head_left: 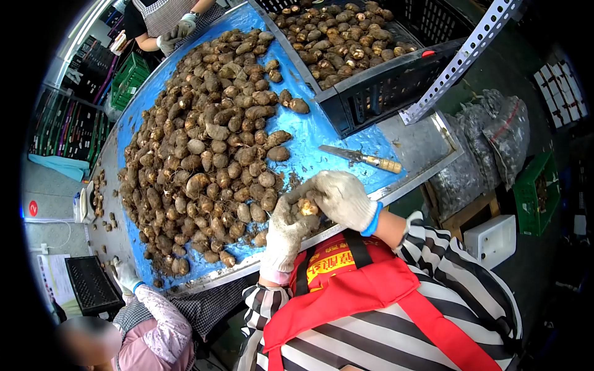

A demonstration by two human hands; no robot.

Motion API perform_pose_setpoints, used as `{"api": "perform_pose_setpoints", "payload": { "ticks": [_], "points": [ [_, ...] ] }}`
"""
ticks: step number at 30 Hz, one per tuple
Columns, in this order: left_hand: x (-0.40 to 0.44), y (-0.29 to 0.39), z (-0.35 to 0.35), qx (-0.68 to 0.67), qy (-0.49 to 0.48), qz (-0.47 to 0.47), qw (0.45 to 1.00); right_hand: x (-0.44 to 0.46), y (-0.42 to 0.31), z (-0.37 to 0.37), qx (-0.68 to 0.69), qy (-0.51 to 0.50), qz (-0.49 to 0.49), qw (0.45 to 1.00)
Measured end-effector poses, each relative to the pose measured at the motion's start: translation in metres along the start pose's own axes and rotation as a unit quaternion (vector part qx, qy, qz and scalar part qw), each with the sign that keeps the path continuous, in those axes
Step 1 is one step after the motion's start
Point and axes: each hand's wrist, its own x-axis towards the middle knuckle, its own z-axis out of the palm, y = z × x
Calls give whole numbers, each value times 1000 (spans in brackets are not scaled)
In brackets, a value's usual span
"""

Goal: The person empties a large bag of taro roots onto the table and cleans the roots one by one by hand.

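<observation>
At the near edge of the table, my gloved left hand (286,230) is closed around a small taro (307,207) with a pale patch showing. My right hand (344,196), in a whitish glove with a blue cuff, curls its fingers against the same taro from the other side. Its fingertips are partly hidden. A large heap of brown, hairy taros (204,148) spreads over the blue sheet (309,133) just beyond my hands. Beside my right hand, a knife (380,162) with a wooden handle lies flat on the sheet, its blade pointing left.
A black crate (383,93) of taros stands at the table's far right, beside a perforated metal post (464,59). Two co-workers' gloved hands (176,36) and another person's glove (127,275) are at the table. Plastic sacks (482,142), a white box (490,241) and a green crate (537,195) sit right.
</observation>
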Motion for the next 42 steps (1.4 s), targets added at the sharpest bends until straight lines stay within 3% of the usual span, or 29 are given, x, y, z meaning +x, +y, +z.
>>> {"api": "perform_pose_setpoints", "payload": {
  "ticks": [3, 6, 9, 11, 13, 14, 16, 19, 22, 24, 27, 30, 34, 38, 39, 42],
  "points": [
    [-4, 5, 15, -170, -26, 21, 985, 9, 9, 4, -3, -35, 60, 998],
    [-5, 5, 7, -193, -24, -13, 981, 15, -1, -8, 203, -11, 209, 957],
    [-4, -2, 0, -167, -11, -14, 986, 11, -4, -1, 397, 23, 132, 908],
    [-1, -6, 0, -122, 3, -7, 993, 9, -17, -4, 505, -19, 136, 852],
    [3, -13, 2, -36, 26, 2, 999, 10, -17, 10, 321, -22, 23, 947],
    [4, -15, -6, 78, 0, 4, 997, 9, -19, 14, 186, -11, 12, 982],
    [4, -17, -2, 125, 11, 50, 991, 11, 6, 33, 230, -58, 20, 971],
    [1, 0, 6, 4, 14, 2, 1000, 9, 8, 38, 229, 0, 118, 966],
    [7, -18, -6, 16, 1, -18, 1000, 13, 28, 40, 308, -128, 272, 903],
    [3, -19, 4, -114, -5, -23, 993, 13, 29, 36, 172, -57, 202, 962],
    [6, -11, 8, -241, -46, -3, 969, 17, 29, 27, 53, 20, 106, 993],
    [3, -5, 2, -336, -78, 12, 939, 20, 26, 14, 90, 47, 101, 990],
    [5, -8, -6, -331, -50, 16, 942, 18, 6, -13, 157, -11, 100, 982],
    [4, -14, -6, -379, -11, 13, 925, 18, 1, -12, 174, -63, -19, 983],
    [3, -13, -7, -381, -24, 9, 924, 14, 2, -5, 150, -22, -47, 987],
    [4, -10, -7, -351, -40, 7, 936, 7, 7, 6, 132, -7, -46, 990]
  ]
}}
